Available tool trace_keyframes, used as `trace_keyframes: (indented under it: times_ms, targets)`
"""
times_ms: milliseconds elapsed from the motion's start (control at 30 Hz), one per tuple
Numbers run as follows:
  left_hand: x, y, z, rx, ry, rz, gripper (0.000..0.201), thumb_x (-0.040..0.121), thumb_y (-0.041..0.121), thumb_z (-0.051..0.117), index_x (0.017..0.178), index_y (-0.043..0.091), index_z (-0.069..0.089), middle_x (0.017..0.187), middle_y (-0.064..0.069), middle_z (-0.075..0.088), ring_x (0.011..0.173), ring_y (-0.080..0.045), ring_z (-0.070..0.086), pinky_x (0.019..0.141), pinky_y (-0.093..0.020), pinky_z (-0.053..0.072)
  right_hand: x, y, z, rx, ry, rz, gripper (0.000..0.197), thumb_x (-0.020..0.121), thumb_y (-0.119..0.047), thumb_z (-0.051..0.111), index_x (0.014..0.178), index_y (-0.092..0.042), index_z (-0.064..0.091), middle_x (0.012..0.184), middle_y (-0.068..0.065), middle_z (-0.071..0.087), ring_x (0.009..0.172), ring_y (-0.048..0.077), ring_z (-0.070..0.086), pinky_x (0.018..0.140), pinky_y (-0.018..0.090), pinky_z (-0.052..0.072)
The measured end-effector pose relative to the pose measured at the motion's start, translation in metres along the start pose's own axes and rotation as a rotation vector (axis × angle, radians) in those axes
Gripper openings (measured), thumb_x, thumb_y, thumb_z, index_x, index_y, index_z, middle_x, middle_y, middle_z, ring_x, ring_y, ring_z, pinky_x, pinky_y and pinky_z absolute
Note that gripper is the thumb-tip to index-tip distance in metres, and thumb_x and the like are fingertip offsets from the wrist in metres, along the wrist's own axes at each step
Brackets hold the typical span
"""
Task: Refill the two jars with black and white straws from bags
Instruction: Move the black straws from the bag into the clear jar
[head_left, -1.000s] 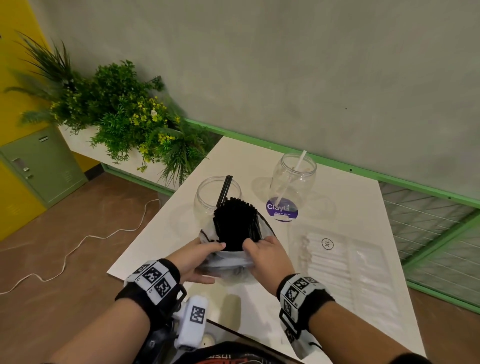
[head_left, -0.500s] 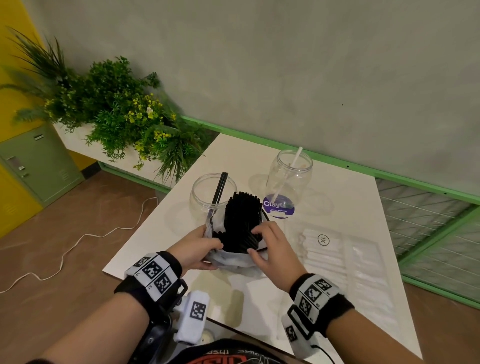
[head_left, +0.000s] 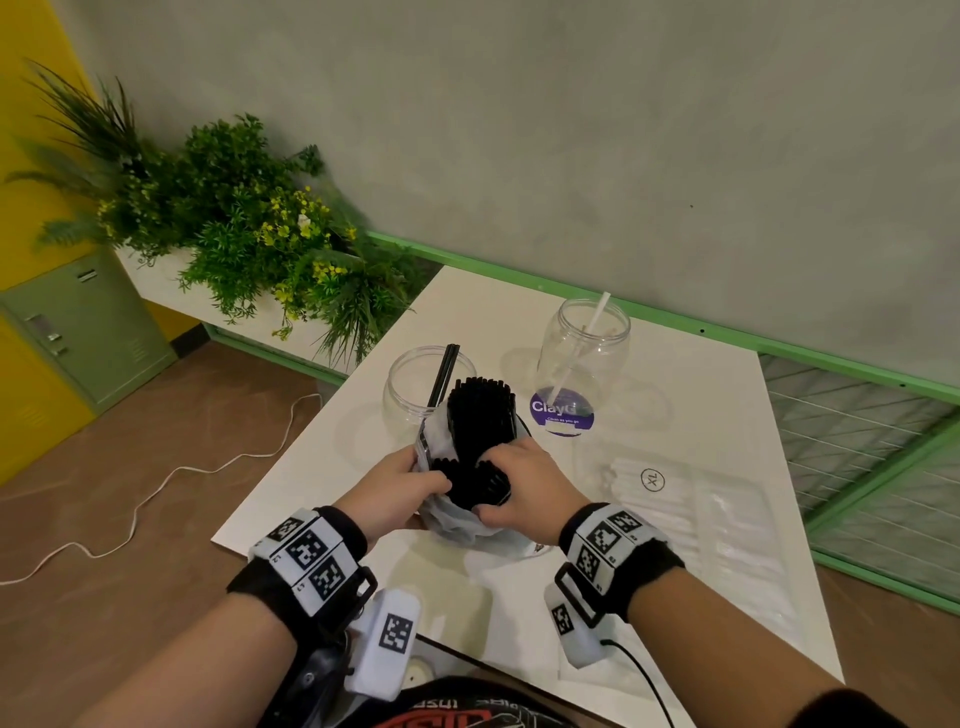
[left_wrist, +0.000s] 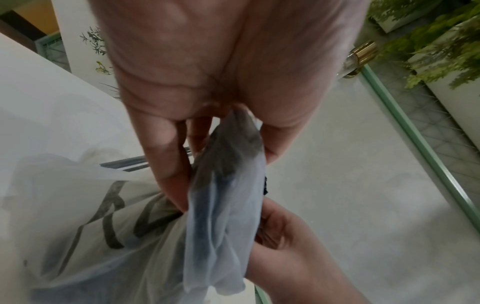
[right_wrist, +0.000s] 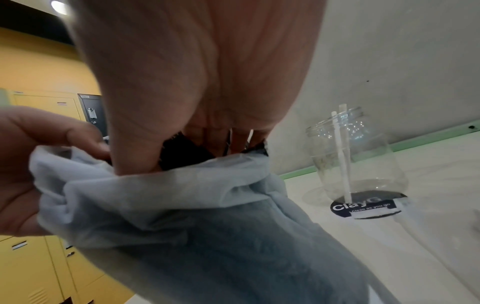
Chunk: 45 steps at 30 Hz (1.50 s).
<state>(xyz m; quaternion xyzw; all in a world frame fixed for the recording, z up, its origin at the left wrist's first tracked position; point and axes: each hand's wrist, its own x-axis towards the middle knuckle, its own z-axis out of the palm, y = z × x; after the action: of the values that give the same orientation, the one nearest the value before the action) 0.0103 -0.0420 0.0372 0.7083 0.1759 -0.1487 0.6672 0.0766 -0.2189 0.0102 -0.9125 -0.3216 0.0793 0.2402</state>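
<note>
The left hand (head_left: 397, 491) pinches the bunched rim of the translucent white bag (head_left: 457, 519) between thumb and fingers. The right hand (head_left: 524, 488) is curled round the bundle of black straws (head_left: 480, 415) where it protrudes from the bag mouth. The bag is held near the front edge of the white table (head_left: 701, 395); whether it touches the surface cannot be told.

At 12 o'clock from the bag, partly hidden behind the bundle, stands a clear jar (head_left: 410, 384) containing a few black straws. At 1 o'clock stands a second clear jar (head_left: 584, 343) containing white straws (head_left: 579, 348). This jar rests on a dark round sticker (head_left: 561, 413) reading "ClayG" and "Clean as you go".

At 3 o'clock a flat clear bag of white straws (head_left: 696, 514) lies on the table, marked "XL" in a circle. Dark lettering on the held bag is not legible.
</note>
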Motion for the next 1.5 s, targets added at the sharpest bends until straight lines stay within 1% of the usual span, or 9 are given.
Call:
trace_keyframes:
  times_ms: [267, 400, 533, 633, 900, 1000, 1133, 1333, 1500]
  targets:
    - [0.0, 0.001, 0.001, 0.159, -0.018, 0.053, 0.041, 0.071, 0.028, 0.07, 0.11, 0.018, 0.06, 0.103, -0.006, 0.071, 0.09, -0.02, 0.067, 0.069, -0.029, 0.057, 0.003, -0.001, 0.004, 0.045, 0.036, 0.025, 0.038, 0.072, -0.029, 0.075, 0.107, -0.018, 0.064, 0.1, 0.0, 0.061, 0.105, 0.024, 0.045, 0.093, 0.037, 0.038]
    - [0.002, 0.001, -0.001, 0.205, -0.011, 0.065, 0.028, 0.084, 0.021, 0.068, 0.111, 0.017, 0.06, 0.104, -0.006, 0.07, 0.09, -0.018, 0.066, 0.065, -0.026, 0.052, 0.002, 0.003, 0.003, 0.12, 0.04, 0.028, 0.033, 0.071, -0.026, 0.077, 0.099, -0.016, 0.065, 0.089, -0.007, 0.056, 0.102, 0.022, 0.047, 0.091, 0.037, 0.04]
    - [0.002, 0.002, -0.001, 0.209, 0.006, 0.08, 0.04, 0.072, 0.034, 0.068, 0.109, 0.02, 0.06, 0.102, -0.005, 0.07, 0.087, -0.02, 0.068, 0.062, -0.025, 0.052, -0.002, 0.003, -0.001, 0.269, 0.084, 0.06, 0.027, 0.072, -0.019, 0.078, 0.089, -0.022, 0.056, 0.082, -0.003, 0.056, 0.082, 0.016, 0.055, 0.071, 0.024, 0.043]
    - [0.005, 0.001, 0.0, 0.207, 0.041, 0.073, 0.032, 0.081, 0.03, 0.069, 0.109, 0.017, 0.059, 0.103, -0.008, 0.068, 0.086, -0.023, 0.068, 0.06, -0.025, 0.052, -0.006, 0.003, -0.001, 0.378, 0.186, 0.053, 0.032, 0.077, -0.012, 0.073, 0.093, -0.027, 0.049, 0.081, -0.012, 0.058, 0.071, 0.0, 0.055, 0.063, 0.01, 0.039]
    - [0.004, -0.003, 0.003, 0.224, 0.112, 0.08, 0.023, 0.087, 0.028, 0.064, 0.107, 0.018, 0.06, 0.102, -0.005, 0.068, 0.085, -0.023, 0.068, 0.062, -0.028, 0.056, -0.021, 0.02, 0.006, 0.292, 0.647, -0.008, 0.048, 0.088, -0.001, 0.058, 0.133, -0.01, 0.042, 0.124, -0.002, 0.043, 0.113, 0.002, 0.042, 0.1, 0.004, 0.028]
    - [0.004, -0.004, 0.005, 0.216, 0.116, 0.069, 0.025, 0.086, 0.03, 0.065, 0.106, 0.016, 0.06, 0.103, -0.007, 0.067, 0.087, -0.023, 0.067, 0.06, -0.027, 0.055, -0.021, 0.026, 0.008, 0.198, 0.658, -0.015, 0.042, 0.089, -0.001, 0.055, 0.13, -0.012, 0.05, 0.121, -0.001, 0.042, 0.112, 0.01, 0.043, 0.103, 0.017, 0.034]
    - [0.002, -0.006, 0.004, 0.204, 0.112, 0.063, 0.02, 0.087, 0.029, 0.064, 0.103, 0.018, 0.06, 0.104, -0.006, 0.067, 0.09, -0.022, 0.067, 0.063, -0.029, 0.056, -0.02, 0.028, 0.01, 0.128, 0.665, 0.057, 0.038, 0.091, -0.027, 0.043, 0.124, -0.013, 0.058, 0.128, 0.003, 0.046, 0.119, 0.016, 0.039, 0.105, 0.034, 0.036]
    - [-0.001, -0.009, 0.003, 0.246, 0.09, 0.065, 0.028, 0.091, 0.032, 0.057, 0.111, 0.012, 0.058, 0.107, -0.009, 0.066, 0.094, -0.022, 0.065, 0.067, -0.032, 0.059, -0.024, 0.005, 0.011, 0.287, 0.412, 0.064, 0.075, 0.08, -0.049, 0.065, 0.142, -0.02, 0.033, 0.151, -0.007, 0.014, 0.134, 0.0, 0.02, 0.106, 0.005, 0.016]
    - [-0.005, -0.006, 0.006, 0.337, 0.103, 0.09, 0.025, 0.094, 0.029, 0.052, 0.102, 0.006, 0.059, 0.102, -0.015, 0.066, 0.091, -0.028, 0.066, 0.07, -0.041, 0.059, -0.017, -0.009, 0.027, 0.28, 0.458, 0.145, 0.112, 0.057, -0.057, 0.07, 0.147, -0.034, 0.006, 0.152, 0.0, 0.014, 0.134, 0.021, 0.034, 0.106, 0.039, 0.04]
